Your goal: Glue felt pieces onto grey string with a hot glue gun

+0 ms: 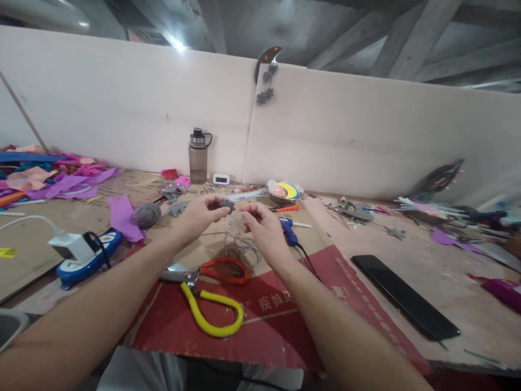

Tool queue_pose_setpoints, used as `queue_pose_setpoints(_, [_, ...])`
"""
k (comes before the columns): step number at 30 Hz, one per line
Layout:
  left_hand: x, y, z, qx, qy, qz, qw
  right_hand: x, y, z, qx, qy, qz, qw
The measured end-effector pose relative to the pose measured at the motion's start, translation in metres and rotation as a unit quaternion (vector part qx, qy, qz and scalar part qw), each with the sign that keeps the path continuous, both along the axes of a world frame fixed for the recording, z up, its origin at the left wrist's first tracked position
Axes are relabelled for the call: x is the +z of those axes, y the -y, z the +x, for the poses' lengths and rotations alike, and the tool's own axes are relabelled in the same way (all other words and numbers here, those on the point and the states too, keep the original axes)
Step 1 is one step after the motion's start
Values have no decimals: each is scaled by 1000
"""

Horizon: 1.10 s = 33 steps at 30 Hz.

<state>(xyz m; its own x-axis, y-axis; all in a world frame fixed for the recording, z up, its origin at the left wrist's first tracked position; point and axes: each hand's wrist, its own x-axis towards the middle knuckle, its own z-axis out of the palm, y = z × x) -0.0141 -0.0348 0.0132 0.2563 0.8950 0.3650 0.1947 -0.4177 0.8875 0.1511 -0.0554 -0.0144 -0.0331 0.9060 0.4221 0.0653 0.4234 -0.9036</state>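
My left hand (201, 214) pinches a small grey felt piece (228, 205) between thumb and fingertips, above the cardboard. Close beside it, my right hand (260, 222) has thumb and forefinger pressed together; whatever is between them is too fine to make out. Below both hands lies a loose tangle of thin grey cord (244, 251), with something clear and crumpled (235, 224) just above it. Scissors with one red and one yellow handle (220, 315) rest on the red printed part of the cardboard, nearer me. A blue glue gun (288, 231) lies right of my right hand.
A grey yarn ball (147, 215), purple paper (124, 217) and a blue power strip (91, 260) lie to the left. A bottle (198, 157) stands by the white partition (142, 108). A black phone (402, 293) lies right. Behind are a bowl (285, 191) and an orange-handled tool (288, 208).
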Motion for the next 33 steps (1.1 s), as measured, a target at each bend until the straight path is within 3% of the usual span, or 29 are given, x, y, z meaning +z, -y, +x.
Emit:
queue_pose_setpoints(4, [-1,-2,0,-14,62,-36,997,8,8,1,9,35,-12,999])
queue_pose_setpoints(7, [1,-3,-3,-16,114,-68,991,19,26,-1,78,167,3,983])
queue_pose_setpoints(10, [6,-5,-8,-17,149,-93,984,25,53,-7,196,365,44,909])
queue_pose_setpoints(12, [9,-6,-12,-16,160,-96,982,24,70,-13,228,477,66,846])
queue_pose_setpoints(15, [14,-8,-18,-9,187,-80,979,19,87,-22,210,584,128,774])
queue_pose_setpoints(18, [19,-9,-24,0,212,-65,975,16,92,-29,194,632,151,735])
queue_pose_setpoints(24, [26,-12,-33,25,239,-46,970,19,90,-33,91,657,139,735])
queue_pose_setpoints(30, [36,-11,-41,55,219,-10,974,14,89,-33,107,644,80,753])
queue_pose_setpoints(33, [47,-10,-51,98,238,34,966,10,84,-29,103,604,51,789])
